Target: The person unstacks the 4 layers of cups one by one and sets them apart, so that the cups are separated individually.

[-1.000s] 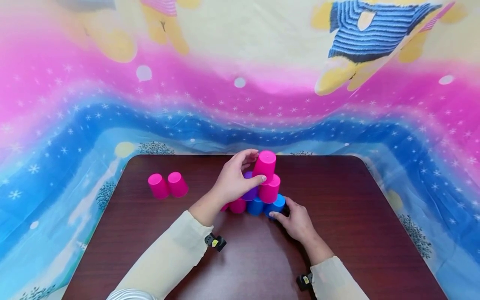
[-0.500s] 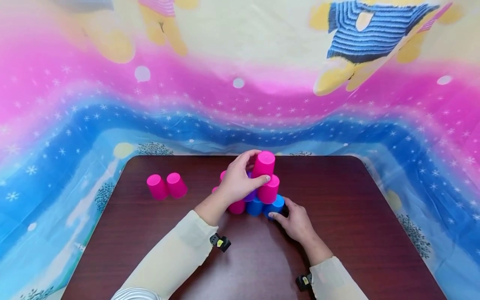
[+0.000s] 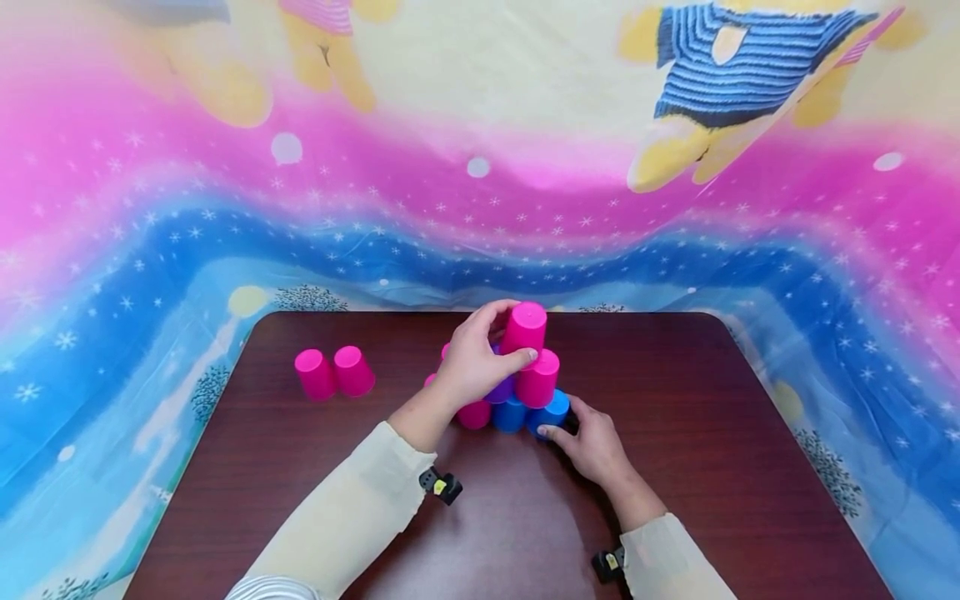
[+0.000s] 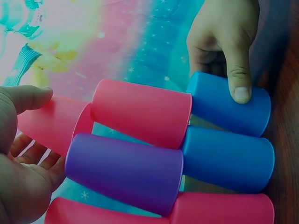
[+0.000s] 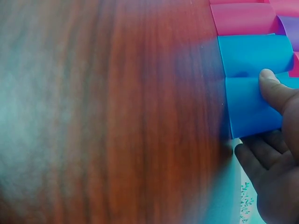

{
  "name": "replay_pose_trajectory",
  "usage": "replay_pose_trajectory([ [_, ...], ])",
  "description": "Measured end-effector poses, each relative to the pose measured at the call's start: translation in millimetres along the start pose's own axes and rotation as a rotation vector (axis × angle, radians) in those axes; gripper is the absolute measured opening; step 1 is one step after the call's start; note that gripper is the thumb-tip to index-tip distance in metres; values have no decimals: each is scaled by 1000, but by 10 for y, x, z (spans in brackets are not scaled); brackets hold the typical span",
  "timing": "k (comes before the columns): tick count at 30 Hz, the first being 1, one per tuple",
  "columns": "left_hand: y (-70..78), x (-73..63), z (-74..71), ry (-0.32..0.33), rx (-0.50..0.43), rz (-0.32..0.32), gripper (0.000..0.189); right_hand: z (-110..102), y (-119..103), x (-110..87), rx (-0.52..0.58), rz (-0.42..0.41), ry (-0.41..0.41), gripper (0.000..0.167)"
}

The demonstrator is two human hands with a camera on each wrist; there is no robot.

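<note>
My left hand holds an upside-down pink cup between thumb and fingers, at the top of a stack of cups. Its rim sits right over the purple cup and the second-row pink cup. Below, in the bottom row, are two blue cups and pink ones, partly hidden behind my left hand and wrist. My right hand grips the outer blue cup at the row's right end, thumb on its near side. The inner blue cup stands beside it.
Two more pink cups stand upside down side by side on the left of the brown table. A printed cloth hangs behind the table and along its sides.
The pink cup in my left hand has shifted slightly left and settled over the second row. My right hand keeps its place on the blue cup.
</note>
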State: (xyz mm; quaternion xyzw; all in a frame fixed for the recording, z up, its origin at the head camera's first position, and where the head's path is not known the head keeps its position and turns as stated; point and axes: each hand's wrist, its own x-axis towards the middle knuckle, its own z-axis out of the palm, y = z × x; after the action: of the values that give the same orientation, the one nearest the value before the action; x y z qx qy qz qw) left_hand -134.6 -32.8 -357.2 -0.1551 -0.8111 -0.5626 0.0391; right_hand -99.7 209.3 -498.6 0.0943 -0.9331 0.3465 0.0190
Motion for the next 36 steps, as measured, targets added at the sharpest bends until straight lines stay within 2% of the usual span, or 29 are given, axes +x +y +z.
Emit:
replay_pose_trajectory([
  [5, -4, -58, -102, 26, -25, 10, 68, 3, 16, 1, 36, 14, -2, 69],
  [9, -11, -125, -245, 56, -39, 24, 67, 11, 45, 14, 92, 49, -13, 70],
  [16, -82, -281, -620, 143, -78, 32, 66, 11, 74, 22, 208, 96, -17, 73],
  [20, -136, -376, -853, 193, -124, 22, 66, 7, 101, 18, 240, 114, -27, 77],
  [23, -191, -454, -1010, 230, -123, 14, 67, 14, 120, 20, 254, 125, -32, 78],
  [29, -345, -618, -1245, 281, -94, -49, 71, 22, 118, 35, 280, 126, -44, 77],
  [33, -444, -702, -1325, 303, -77, -96, 72, 16, 123, 40, 278, 129, -46, 77],
  [36, -501, -743, -1364, 317, -61, -107, 72, 16, 131, 41, 273, 129, -46, 77],
])
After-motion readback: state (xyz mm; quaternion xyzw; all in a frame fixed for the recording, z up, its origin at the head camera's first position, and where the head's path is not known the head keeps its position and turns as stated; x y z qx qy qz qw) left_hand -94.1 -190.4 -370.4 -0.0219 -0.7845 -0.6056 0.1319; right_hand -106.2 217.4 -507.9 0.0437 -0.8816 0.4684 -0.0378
